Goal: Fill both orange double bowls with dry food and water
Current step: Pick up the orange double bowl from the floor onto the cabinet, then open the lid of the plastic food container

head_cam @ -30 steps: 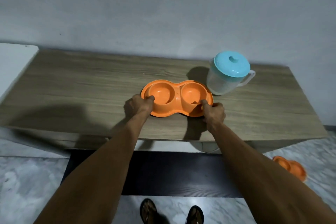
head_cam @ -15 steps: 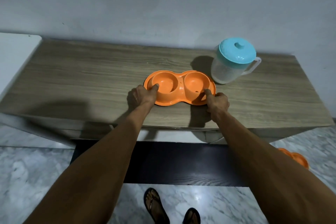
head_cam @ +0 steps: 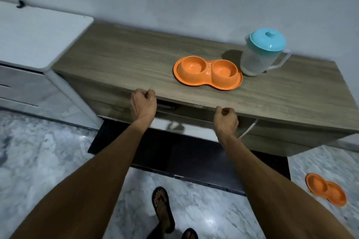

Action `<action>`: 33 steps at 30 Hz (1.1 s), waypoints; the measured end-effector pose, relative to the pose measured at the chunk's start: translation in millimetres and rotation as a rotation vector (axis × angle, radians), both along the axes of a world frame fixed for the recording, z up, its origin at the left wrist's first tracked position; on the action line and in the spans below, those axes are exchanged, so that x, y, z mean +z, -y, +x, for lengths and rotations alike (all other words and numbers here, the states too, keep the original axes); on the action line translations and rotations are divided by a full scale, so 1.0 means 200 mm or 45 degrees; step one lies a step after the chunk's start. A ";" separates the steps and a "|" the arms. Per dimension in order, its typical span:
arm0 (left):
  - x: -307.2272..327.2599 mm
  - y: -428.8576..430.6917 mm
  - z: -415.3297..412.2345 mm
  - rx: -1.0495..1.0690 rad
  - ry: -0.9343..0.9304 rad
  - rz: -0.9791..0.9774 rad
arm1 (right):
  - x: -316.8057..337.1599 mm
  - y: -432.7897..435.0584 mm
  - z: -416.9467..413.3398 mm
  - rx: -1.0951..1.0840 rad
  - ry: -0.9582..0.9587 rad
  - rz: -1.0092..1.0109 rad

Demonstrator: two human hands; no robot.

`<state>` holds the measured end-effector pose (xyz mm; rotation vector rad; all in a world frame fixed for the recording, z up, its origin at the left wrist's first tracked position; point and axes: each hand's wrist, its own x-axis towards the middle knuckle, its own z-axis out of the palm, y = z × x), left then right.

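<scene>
The orange double bowl (head_cam: 207, 72) sat empty on the wooden worktop (head_cam: 120, 60), just beside the lidded clear jug (head_cam: 260, 54); the second double bowl (head_cam: 326, 189) lay on the floor (head_cam: 48, 151) to the right. The left hand (head_cam: 143, 103) and right hand (head_cam: 225, 120) hung loosely curled and empty off the front edge. Filling looked not yet begun; next, I judged, the floor bowl needed fetching. No dry food showed. No writing was legible.

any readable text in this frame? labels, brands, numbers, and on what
None readable.
Pitcher with teal lid: no label or scale marks visible.
Orange double bowl on the wooden table: plain.
Second orange double bowl on the floor: plain.
White cabinet: no markings.
</scene>
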<state>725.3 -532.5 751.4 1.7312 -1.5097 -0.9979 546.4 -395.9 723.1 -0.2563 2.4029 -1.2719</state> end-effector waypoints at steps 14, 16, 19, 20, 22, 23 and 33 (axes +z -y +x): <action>-0.80 0.07 0.17 -0.136 -0.058 -0.086 | -0.82 0.24 0.27 0.191 -0.120 -0.143; -0.90 0.13 0.14 -0.165 -0.104 -0.113 | -0.94 0.31 0.27 0.202 -0.135 -0.198; -1.02 0.22 0.05 -0.180 -0.202 -0.057 | -1.06 0.43 0.26 0.202 -0.161 -0.288; -1.06 0.25 0.03 -0.187 -0.236 -0.036 | -1.09 0.47 0.26 0.201 -0.176 -0.322; -1.12 0.31 -0.01 -0.188 -0.283 -0.007 | -1.13 0.55 0.26 0.204 -0.188 -0.363; -1.15 0.33 -0.03 -0.186 -0.299 0.003 | -1.14 0.58 0.26 0.212 -0.174 -0.375; -1.22 0.46 -0.10 -0.162 -0.300 0.040 | -1.13 0.88 0.26 0.321 0.024 -0.285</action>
